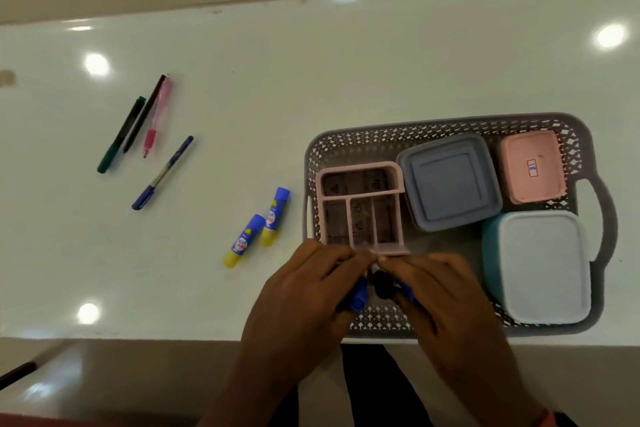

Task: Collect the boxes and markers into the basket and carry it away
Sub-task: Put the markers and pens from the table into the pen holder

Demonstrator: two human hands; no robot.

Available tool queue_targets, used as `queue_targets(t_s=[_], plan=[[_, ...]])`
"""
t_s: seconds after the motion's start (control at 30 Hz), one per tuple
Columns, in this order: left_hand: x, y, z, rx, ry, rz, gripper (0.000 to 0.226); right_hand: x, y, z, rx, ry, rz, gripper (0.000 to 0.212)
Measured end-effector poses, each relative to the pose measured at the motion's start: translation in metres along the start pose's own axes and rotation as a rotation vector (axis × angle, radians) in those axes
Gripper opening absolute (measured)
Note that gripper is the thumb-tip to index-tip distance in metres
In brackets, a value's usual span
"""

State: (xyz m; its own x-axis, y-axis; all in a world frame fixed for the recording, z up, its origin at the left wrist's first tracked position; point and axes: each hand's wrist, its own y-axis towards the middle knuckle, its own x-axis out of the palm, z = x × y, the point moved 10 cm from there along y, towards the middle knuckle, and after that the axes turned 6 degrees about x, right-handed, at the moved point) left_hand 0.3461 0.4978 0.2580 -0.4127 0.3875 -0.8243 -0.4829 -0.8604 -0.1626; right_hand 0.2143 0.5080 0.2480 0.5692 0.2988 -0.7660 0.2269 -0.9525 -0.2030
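Note:
A grey lattice basket (381, 139) stands at the table's near right. Inside it lie a pink divided organiser (360, 206), a grey-blue square box (450, 182), a small pink box (531, 166) and a teal box with a pale lid (543, 267). My left hand (304, 291) and my right hand (446, 291) meet over the basket's near left corner, each gripping markers; a blue marker (358, 298) and a black cap (382, 284) show between them. Two glue sticks (258, 225) and several pens (145, 128) lie on the table to the left.
The white glossy table (311, 62) ends at a near edge just below the basket. A dark object (17, 374) lies on the floor at the lower left. A wall runs along the table's far side.

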Motion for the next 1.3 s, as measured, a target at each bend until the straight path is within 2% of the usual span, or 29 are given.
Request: queue_targets(t_s=[0.1,0.17,0.23,0.27,0.33,0.37,0.4,0.43,0.5,0.57,0.63,0.7,0.83,0.97,1.1,1.2,1.3], plan=[[0.001,0.001,0.004,0.063,-0.027,-0.017,0.042,-0.004,0.002,0.004,0.014,-0.001,0.026,0.036],[-0.003,-0.007,-0.001,0.063,-0.053,-0.009,0.053,-0.012,-0.007,0.008,0.097,0.038,0.116,0.048],[-0.015,-0.020,-0.009,0.035,-0.143,0.057,0.062,-0.020,-0.030,0.020,0.301,0.188,0.304,0.059],[-0.022,-0.029,-0.016,0.013,-0.210,0.122,0.062,-0.020,-0.048,0.028,0.465,0.332,0.422,0.060],[-0.036,-0.052,-0.043,-0.094,-0.310,0.288,0.056,-0.002,-0.082,0.036,0.786,0.609,0.580,0.050],[-0.036,-0.064,-0.062,-0.177,-0.319,0.341,0.052,0.021,-0.093,0.032,0.918,0.639,0.485,0.043],[-0.031,-0.073,-0.080,-0.271,-0.302,0.344,0.050,0.048,-0.099,0.022,0.995,0.618,0.304,0.038],[-0.020,-0.080,-0.098,-0.358,-0.271,0.292,0.050,0.071,-0.099,0.004,0.975,0.591,0.135,0.036],[0.011,-0.087,-0.124,-0.440,-0.204,0.119,0.052,0.091,-0.079,-0.047,0.689,0.459,-0.061,0.044],[0.031,-0.085,-0.137,-0.435,-0.179,0.043,0.047,0.100,-0.052,-0.087,0.412,0.322,-0.102,0.049],[0.036,-0.081,-0.143,-0.407,-0.195,0.063,0.037,0.108,-0.026,-0.104,0.301,0.239,-0.046,0.051],[0.036,-0.082,-0.147,-0.400,-0.235,0.085,0.029,0.114,-0.004,-0.112,0.280,0.178,0.020,0.054],[0.007,-0.094,-0.157,-0.390,-0.165,0.155,0.026,0.138,0.026,-0.117,0.300,-0.034,-0.056,0.058],[-0.038,-0.116,-0.165,-0.343,-0.117,0.358,0.023,0.156,0.041,-0.100,0.412,-0.282,-0.170,0.071],[-0.070,-0.129,-0.168,-0.310,-0.187,0.531,0.018,0.161,0.054,-0.094,0.417,-0.444,-0.140,0.066],[-0.089,-0.124,-0.163,-0.254,-0.223,0.620,0.019,0.161,0.063,-0.095,0.369,-0.421,-0.074,0.050],[-0.103,-0.108,-0.157,-0.181,-0.238,0.654,0.022,0.163,0.063,-0.103,0.269,-0.277,-0.084,0.040]])
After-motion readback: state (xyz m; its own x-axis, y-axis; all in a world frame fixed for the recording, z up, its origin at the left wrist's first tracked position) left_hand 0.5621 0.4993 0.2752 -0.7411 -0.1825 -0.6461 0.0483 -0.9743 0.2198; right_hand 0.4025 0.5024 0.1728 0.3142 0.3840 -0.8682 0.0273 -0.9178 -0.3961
